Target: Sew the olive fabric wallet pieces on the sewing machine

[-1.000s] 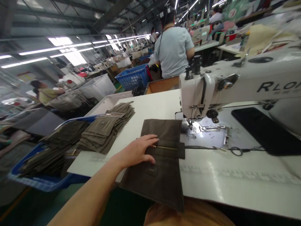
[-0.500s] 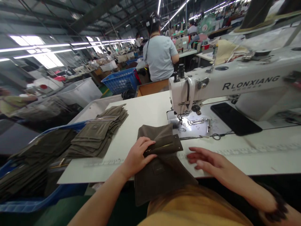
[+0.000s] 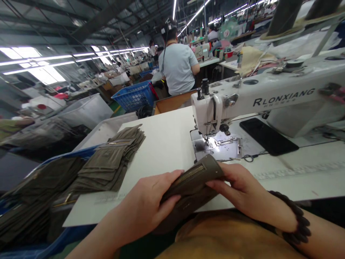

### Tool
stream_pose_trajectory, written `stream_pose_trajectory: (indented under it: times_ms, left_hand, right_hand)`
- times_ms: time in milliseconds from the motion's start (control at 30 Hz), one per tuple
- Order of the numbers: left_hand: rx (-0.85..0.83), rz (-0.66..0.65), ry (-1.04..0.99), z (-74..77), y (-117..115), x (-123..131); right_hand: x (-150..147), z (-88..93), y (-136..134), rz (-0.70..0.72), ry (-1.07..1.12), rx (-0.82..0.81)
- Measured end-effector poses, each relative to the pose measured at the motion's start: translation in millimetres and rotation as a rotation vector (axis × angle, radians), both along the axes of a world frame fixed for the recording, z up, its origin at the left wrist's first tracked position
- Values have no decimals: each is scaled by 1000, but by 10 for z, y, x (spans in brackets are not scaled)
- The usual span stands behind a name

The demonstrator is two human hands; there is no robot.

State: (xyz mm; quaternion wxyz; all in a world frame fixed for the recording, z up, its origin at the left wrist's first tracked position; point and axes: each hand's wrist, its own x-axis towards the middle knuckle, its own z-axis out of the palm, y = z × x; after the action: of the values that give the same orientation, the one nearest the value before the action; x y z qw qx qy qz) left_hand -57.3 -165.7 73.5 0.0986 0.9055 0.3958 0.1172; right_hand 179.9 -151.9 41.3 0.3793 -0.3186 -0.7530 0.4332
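Observation:
Between my hands, at the table's front edge, is an olive-brown fabric panel [image 3: 198, 185] with a brass zipper [image 3: 190, 173] along its folded upper part. My left hand [image 3: 153, 196] grips the panel's left side, thumb in front and fingers behind. My right hand [image 3: 237, 187] pinches its right end near small punched holes. A small label shows dimly on the lower part, which hangs towards my lap. Just beyond the panel stands a white sewing machine [image 3: 258, 95], its needle and presser foot [image 3: 206, 138] over a shiny metal plate.
At left, a stack of similar olive panels [image 3: 107, 158] lies on the white table [image 3: 159, 136], beside a blue bin [image 3: 78, 233] holding more. A black phone [image 3: 268, 136] and small scissors [image 3: 248, 158] lie by the machine. A co-worker [image 3: 179, 66] sits ahead near a blue crate [image 3: 132, 95].
My right hand, free before, has taken hold of the panel's right end. The panel has been raised and tilted, its zipper edge now folded over and slanting up to the right.

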Motion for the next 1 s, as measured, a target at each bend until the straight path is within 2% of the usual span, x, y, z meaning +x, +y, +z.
stream_pose_trajectory:
  times_ms: [67,133,267,333,400,500,633,800,867,1000]
  left_hand:
    - [-124,37,-13,70,53,7]
    - [-273,50,-35,100,150,16]
    - [-505,45,-70,33,384,79]
    - [-574,44,-132,-42,484,146]
    - [-621,42,-246,-119,563,223]
    - [-649,93,-385,-200,646,298]
    - [-672,227,-414,-243,704,296]
    - [-761,198,-525,-289,707,322]
    - [-746,199,-533,-297,689,357]
    - [-611,269,-476,-272,641,429]
  right_hand:
    - [27,-23,61,-105,-43,103]
    - [54,-62,133,-132,-73,94]
    - [25,-137,249,96,-45,-247]
    - [-34,-161,279,92,-37,-219]
    - [-87,-178,297,48,-50,-104]
    - [-88,-203,317,-2,-126,-20]
    - [20,-236,330,-4,-250,-51]
    - [92,-260,298,-49,-268,-52]
    - [95,-257,278,-57,-276,-41]
    - [97,-231,245,-61,-281,-20]
